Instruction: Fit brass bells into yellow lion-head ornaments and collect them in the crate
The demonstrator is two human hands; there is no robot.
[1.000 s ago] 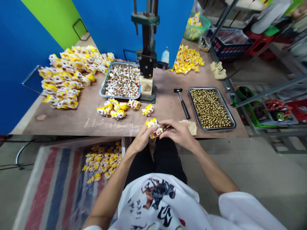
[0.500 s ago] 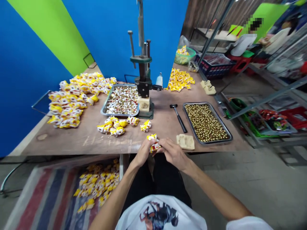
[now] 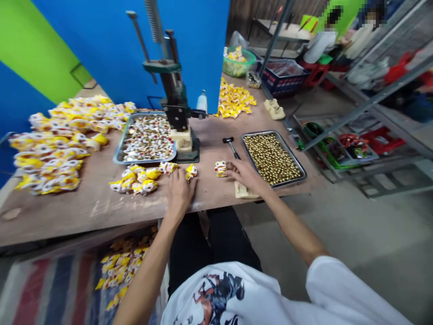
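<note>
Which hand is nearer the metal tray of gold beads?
Right. The right hand is at the left edge of the metal tray of gold beads; the left hand is farther off, on the wooden table.

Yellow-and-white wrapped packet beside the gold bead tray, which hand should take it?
Right, probably: the right hand sits beside the packet, while the left hand rests farther off on the wooden table.
</note>
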